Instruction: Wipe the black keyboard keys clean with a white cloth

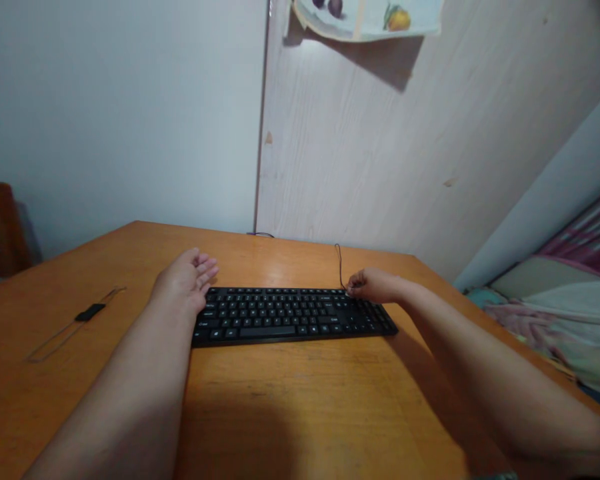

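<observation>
A black keyboard point(270, 317) lies flat on the wooden table, its long side facing me. At its left end is my left hand point(185, 277), fingers stretched out and slightly apart, the palm side turned toward the keys. The lower part of that hand touches or overlaps the keyboard's corner. Over the upper right keys, my right hand point(373, 285) has its fingers pinched together. What they hold, if anything, is too small to make out. A thin black cable point(340, 263) runs from the keyboard's back edge beside these fingertips and loops toward the wall.
To the left on the table point(300, 400) lies a thin looped cord with a black piece point(90, 312) in its middle. A wooden chair point(0, 227) stands beyond the left edge. Behind rises a wall with a hanging picture point(370, 20). Bedding point(545, 313) is at the right.
</observation>
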Demonstrator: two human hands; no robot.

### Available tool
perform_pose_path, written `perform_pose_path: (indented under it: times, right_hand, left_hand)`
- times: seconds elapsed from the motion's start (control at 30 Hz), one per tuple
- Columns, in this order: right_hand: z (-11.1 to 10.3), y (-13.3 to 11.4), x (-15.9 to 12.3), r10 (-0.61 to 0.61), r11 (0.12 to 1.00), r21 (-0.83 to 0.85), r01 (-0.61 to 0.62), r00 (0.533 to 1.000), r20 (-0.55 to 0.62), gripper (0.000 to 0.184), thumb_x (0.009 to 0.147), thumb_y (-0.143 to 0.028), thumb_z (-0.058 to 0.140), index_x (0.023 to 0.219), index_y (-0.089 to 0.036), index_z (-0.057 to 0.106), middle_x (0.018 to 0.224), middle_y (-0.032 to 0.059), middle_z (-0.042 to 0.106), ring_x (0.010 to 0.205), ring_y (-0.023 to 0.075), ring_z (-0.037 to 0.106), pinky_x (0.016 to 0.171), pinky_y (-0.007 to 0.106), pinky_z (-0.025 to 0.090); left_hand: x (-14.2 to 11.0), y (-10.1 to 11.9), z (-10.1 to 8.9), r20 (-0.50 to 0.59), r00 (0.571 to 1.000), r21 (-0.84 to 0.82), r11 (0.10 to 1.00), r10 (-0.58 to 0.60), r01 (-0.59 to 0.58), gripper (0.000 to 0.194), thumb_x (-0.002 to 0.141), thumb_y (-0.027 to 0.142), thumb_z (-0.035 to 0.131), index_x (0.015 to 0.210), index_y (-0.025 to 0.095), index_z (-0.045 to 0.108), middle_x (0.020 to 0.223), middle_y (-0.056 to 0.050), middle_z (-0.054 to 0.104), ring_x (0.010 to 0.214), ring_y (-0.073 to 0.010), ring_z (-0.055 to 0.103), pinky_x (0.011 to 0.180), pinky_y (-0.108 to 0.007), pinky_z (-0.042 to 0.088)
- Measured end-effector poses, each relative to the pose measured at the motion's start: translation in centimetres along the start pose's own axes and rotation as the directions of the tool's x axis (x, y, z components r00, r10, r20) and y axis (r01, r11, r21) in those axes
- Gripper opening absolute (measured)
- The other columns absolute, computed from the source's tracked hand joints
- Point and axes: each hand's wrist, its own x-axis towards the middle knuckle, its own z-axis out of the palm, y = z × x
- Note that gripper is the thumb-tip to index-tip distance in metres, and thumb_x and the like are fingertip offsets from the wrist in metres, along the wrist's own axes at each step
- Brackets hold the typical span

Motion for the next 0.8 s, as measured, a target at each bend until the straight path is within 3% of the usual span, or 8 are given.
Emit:
perform_pose_path:
  times: [0.23, 0.37, 0.63, 0.8]
  right_hand:
    - [-1.0, 0.8, 0.0, 0.105, 0.989, -0.096, -0.109, 0.993, -0.049, 0.019, 0.075, -0.027, 0.063, 0.088, -0.020, 0.076, 0.085, 0.0084, 0.072, 0.076, 0.0204, 0.061, 0.064, 0.028, 0.039]
    - [-0.9, -0.8, 0.6, 0.023, 0.999, 0.051, -0.018, 0.997, -0.080, 0.020, 0.081, -0.032, 0.060, 0.086, -0.018, 0.073, 0.081, 0.0075, 0.071, 0.074, 0.0186, 0.062, 0.065, 0.026, 0.041]
    - [0.9, -9.8, 3.2, -0.278, 0.923, 0.241, 0.299, 0.953, -0.121, 0.019, 0.083, -0.029, 0.059, 0.087, -0.015, 0.071, 0.082, 0.0046, 0.071, 0.074, 0.0149, 0.060, 0.066, 0.024, 0.042]
    - [2.2, -15.7, 5.3, -0.371, 0.885, 0.272, 0.378, 0.925, -0.078, 0.018, 0.083, -0.029, 0.060, 0.089, -0.016, 0.071, 0.079, 0.0021, 0.070, 0.070, 0.0125, 0.058, 0.061, 0.021, 0.039]
  left_hand:
    - [-0.3, 0.0, 0.0, -0.005, 1.000, -0.004, 1.000, -0.014, 0.014, 0.021, 0.086, 0.038, 0.053, 0.073, 0.021, 0.058, 0.102, -0.006, 0.070, 0.090, -0.0182, 0.065, 0.084, -0.031, 0.045]
    - [-0.7, 0.1, 0.0, -0.013, 1.000, -0.009, 1.000, -0.022, 0.022, 0.021, 0.085, 0.039, 0.053, 0.076, 0.021, 0.059, 0.112, -0.007, 0.070, 0.107, -0.0224, 0.063, 0.102, -0.039, 0.036]
    - [-0.7, 0.3, -0.4, 0.024, 0.999, -0.054, 0.997, -0.049, 0.050, 0.026, 0.087, 0.044, 0.049, 0.079, 0.022, 0.060, 0.123, -0.007, 0.066, 0.119, -0.0237, 0.058, 0.109, -0.042, 0.030]
    - [-0.7, 0.4, -0.6, 0.037, 0.997, -0.070, 0.995, -0.068, 0.071, 0.029, 0.088, 0.047, 0.047, 0.083, 0.022, 0.061, 0.127, -0.007, 0.065, 0.124, -0.0242, 0.054, 0.111, -0.044, 0.027]
